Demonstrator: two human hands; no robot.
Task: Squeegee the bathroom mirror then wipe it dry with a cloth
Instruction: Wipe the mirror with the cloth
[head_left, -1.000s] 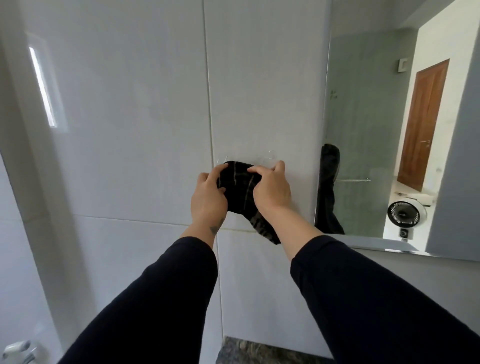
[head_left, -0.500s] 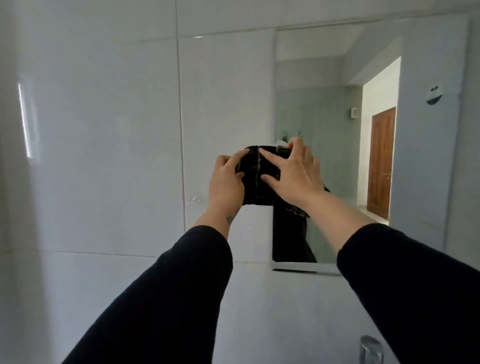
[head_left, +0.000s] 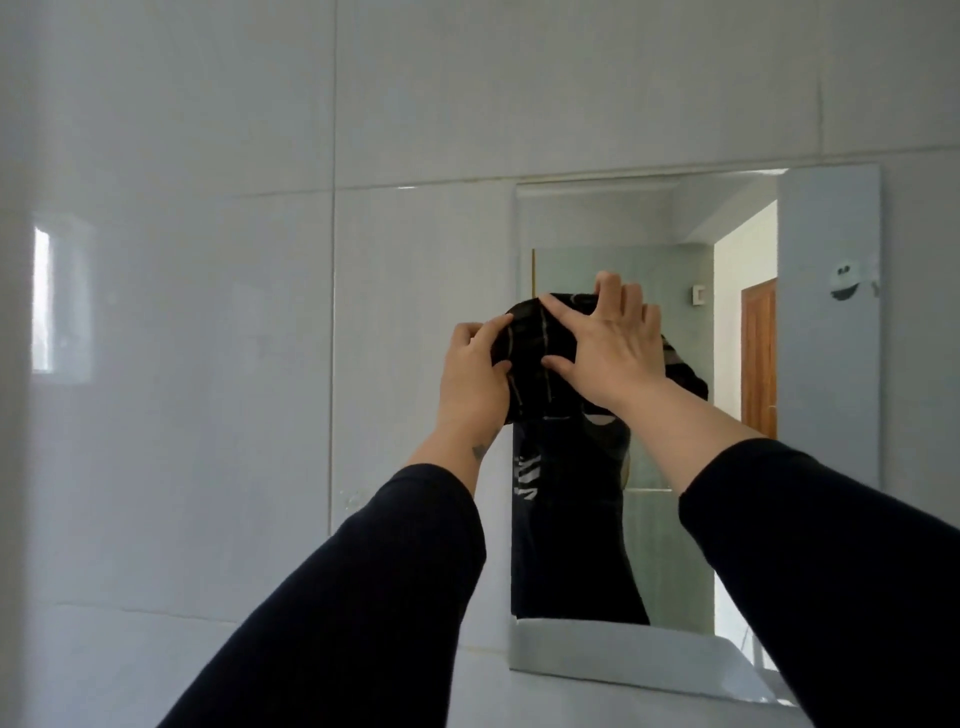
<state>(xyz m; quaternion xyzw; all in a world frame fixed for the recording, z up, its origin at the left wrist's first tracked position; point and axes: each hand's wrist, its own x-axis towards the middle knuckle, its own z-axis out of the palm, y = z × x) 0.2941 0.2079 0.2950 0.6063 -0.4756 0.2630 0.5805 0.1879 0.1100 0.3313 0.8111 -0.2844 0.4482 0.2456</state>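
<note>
A rectangular frameless mirror (head_left: 826, 415) hangs on the white tiled wall, right of centre. A dark cloth with thin pale stripes (head_left: 535, 343) is held up at the mirror's left edge, about mid-height. My left hand (head_left: 472, 379) grips the cloth's left side with thumb and fingers. My right hand (head_left: 608, 343) lies flat on the cloth's right side, fingers spread, with one fingertip over its top edge. Whether the cloth touches the glass I cannot tell. No squeegee is in view.
Glossy white wall tiles (head_left: 208, 364) fill the left and top. A small smiling-face sticker or hook (head_left: 847, 283) sits at the mirror's right edge. The mirror reflects a wooden door (head_left: 758, 358), a glass panel and my dark-clothed body.
Both hands have carried the cloth from the tiled wall left of the mirror rightward and upward onto the mirror's left edge. The view has tilted up and right.
</note>
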